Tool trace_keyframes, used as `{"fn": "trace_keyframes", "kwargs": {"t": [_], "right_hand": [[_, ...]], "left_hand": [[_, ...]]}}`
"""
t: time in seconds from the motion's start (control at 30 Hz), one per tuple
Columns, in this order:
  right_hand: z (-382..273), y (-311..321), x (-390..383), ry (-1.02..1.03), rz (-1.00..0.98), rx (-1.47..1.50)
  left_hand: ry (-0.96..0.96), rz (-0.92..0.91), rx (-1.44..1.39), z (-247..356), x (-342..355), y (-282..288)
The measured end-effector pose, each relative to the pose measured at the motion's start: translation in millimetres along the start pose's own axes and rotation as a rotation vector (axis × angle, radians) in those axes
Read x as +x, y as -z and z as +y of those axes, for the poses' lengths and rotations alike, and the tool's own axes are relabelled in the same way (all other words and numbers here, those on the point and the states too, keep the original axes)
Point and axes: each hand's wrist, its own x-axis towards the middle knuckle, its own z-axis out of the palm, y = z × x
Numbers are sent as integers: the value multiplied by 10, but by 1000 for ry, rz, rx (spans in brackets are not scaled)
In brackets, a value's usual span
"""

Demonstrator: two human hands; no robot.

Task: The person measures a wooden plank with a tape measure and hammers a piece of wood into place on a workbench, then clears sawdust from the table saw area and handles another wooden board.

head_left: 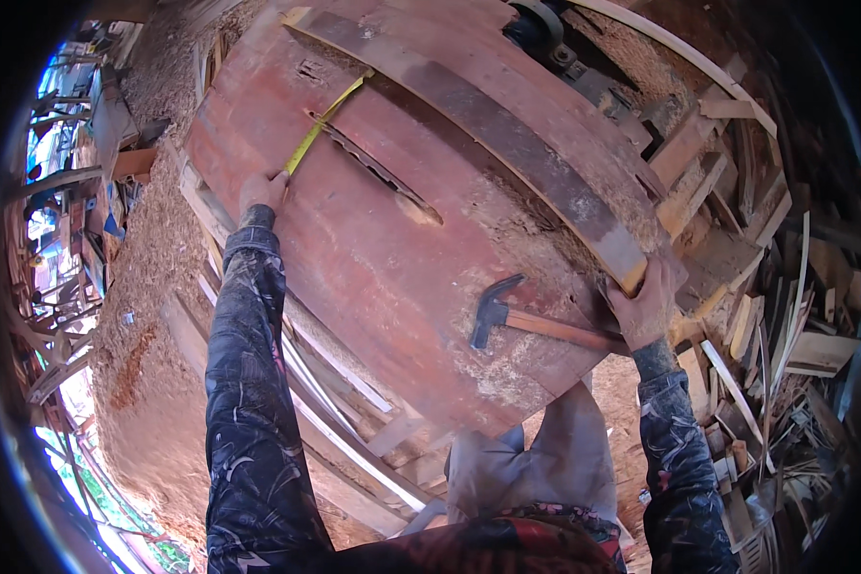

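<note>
My left hand (262, 191) is closed on a yellow tape measure (318, 128), its strip stretched over the worn reddish tabletop (354, 258). The strip crosses the far end of a narrow slot, where a dark toothed saw blade (359, 153) shows. Its far end meets a long wooden board (469, 120) that lies across the table. At that board's near right end, my right hand (644, 304) grips the corner, fingers partly hidden. Beside this hand lies a claw hammer (545, 323), its wooden handle pointing toward my wrist.
Sawdust (153, 335) covers the ground left of the table. Long wood strips (354, 450) lean along the near left side. Offcuts (713, 191) and scrap wood pile up on the right. A dark motor-like machine part (540, 24) stands behind the table.
</note>
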Motion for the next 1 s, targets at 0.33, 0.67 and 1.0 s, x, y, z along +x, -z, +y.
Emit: {"fn": "trace_keyframes", "kwargs": {"t": [0.33,0.67,1.0], "right_hand": [[-3,36,-1,-4,10,42],[-48,19,11,-10,-4,46],[-62,15,10,-9,-5,73]], "left_hand": [[-21,-58,-12,34,61,-41],[-3,-89,-63,-141,165,-35],[-24,-49,23,-93,108,42]]}}
